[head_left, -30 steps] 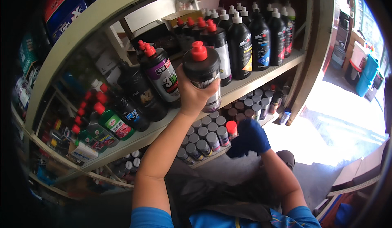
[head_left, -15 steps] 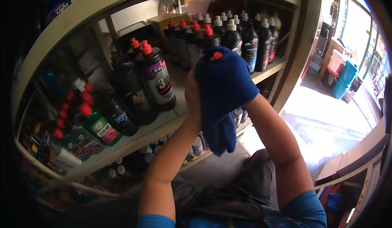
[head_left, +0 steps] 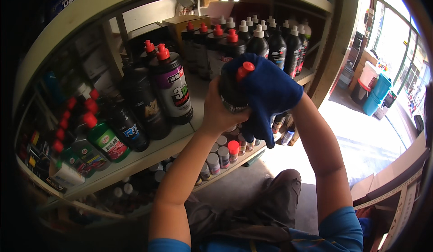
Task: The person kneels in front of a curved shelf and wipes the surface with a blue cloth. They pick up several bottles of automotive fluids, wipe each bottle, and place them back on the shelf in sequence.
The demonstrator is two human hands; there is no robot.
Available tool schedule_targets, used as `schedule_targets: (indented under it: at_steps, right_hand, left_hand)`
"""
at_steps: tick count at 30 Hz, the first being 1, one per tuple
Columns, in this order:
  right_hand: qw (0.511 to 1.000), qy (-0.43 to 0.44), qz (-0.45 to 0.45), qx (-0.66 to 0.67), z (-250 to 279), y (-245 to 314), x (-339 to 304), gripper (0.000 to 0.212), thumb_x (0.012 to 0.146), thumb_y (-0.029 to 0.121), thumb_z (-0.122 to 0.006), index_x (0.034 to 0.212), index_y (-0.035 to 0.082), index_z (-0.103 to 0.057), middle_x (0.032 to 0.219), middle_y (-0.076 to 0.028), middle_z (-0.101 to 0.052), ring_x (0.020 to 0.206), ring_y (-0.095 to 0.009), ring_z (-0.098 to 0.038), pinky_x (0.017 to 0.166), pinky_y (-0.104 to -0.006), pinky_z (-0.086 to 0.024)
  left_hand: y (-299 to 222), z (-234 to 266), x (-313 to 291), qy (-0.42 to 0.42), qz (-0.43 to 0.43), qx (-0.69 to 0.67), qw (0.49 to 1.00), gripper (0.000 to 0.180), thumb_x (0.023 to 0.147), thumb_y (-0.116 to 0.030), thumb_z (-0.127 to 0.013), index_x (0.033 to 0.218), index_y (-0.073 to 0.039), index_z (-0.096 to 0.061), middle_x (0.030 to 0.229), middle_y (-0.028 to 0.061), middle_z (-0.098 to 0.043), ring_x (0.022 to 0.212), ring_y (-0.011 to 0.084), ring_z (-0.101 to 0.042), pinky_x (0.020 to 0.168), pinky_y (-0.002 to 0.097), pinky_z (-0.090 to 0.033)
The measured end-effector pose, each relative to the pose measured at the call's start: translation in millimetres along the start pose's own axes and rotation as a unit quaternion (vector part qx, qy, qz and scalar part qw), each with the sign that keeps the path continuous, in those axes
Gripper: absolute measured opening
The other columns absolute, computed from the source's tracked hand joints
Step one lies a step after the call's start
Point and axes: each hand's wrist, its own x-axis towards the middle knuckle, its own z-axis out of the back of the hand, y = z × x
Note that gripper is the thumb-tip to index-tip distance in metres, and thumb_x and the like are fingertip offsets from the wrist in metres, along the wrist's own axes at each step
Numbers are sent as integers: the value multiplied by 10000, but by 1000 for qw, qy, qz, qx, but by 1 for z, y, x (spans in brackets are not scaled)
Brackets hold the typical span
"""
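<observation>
My left hand (head_left: 220, 114) is wrapped round a black bottle (head_left: 231, 94) with a red spout cap, held up in front of the shelf. A dark blue cloth (head_left: 277, 89) drapes over the bottle's top and right side, and the red cap pokes out beside it. My right hand (head_left: 303, 104) is under the cloth, pressing it against the bottle; its fingers are hidden. One end of the cloth hangs down below the bottle. Behind it on the shelf stand more black bottles with red caps (head_left: 230, 49), close to the cloth.
The shelf (head_left: 198, 137) carries a large grey-and-black bottle (head_left: 173, 89), a green bottle (head_left: 108, 139) and several white-capped black bottles (head_left: 277, 44). Spray cans (head_left: 223, 156) fill the lower shelf. A wooden post (head_left: 331, 49) bounds the right side; blue buckets (head_left: 379, 94) stand beyond it.
The cloth has shifted right and upward, baring the bottle's left side and red cap. My right hand has moved right with it. My left hand now shows clearly round the bottle.
</observation>
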Motion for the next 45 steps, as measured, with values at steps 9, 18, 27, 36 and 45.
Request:
schedule_targets:
  at_steps: [9,18,27,36,45]
  right_hand:
    - [899,-80,112,-416,-38,-18,31,207,651,250,-658,764,76,-647,750,-113,-609,754,-316,-600,710,-381,-484]
    - [927,-208,60,-306,-56,5,-20,445,752,71,-637,1188,30,-558,1002,-183,-600,964,-367,-583,853,-368,-477]
    - [962,-189,116,-158,-66,23,-30,239,772,91,-588,1006,40,-592,992,-194,-579,942,-357,-547,821,-422,-439]
    - [870,-21,119,-477,-92,-11,40,283,778,135,-613,1044,44,-580,1041,-177,-586,985,-350,-546,859,-414,-435]
    - [921,-68,143,-355,-76,-23,43,409,797,143,-629,1185,36,-556,1138,-176,-580,1078,-366,-537,943,-392,-426]
  left_hand:
    - [2,-5,16,-87,83,57,991,738,720,-191,-801,1298,-34,-371,1149,205,-597,1047,346,-618,884,396,-478]
    - [9,-7,11,-76,95,-71,990,604,801,-145,-709,1298,-11,-392,1201,159,-561,1095,259,-569,955,351,-437]
    - [4,-11,6,-117,-4,50,992,625,757,-185,-761,1256,14,-442,1137,183,-597,1043,309,-601,910,387,-461]
    - [7,-2,4,-107,27,37,993,636,737,-214,-776,1232,15,-449,1090,183,-607,993,320,-615,874,397,-476]
    - [24,3,16,-121,65,-8,991,648,717,-244,-790,1208,16,-457,1043,183,-617,942,332,-628,838,407,-491]
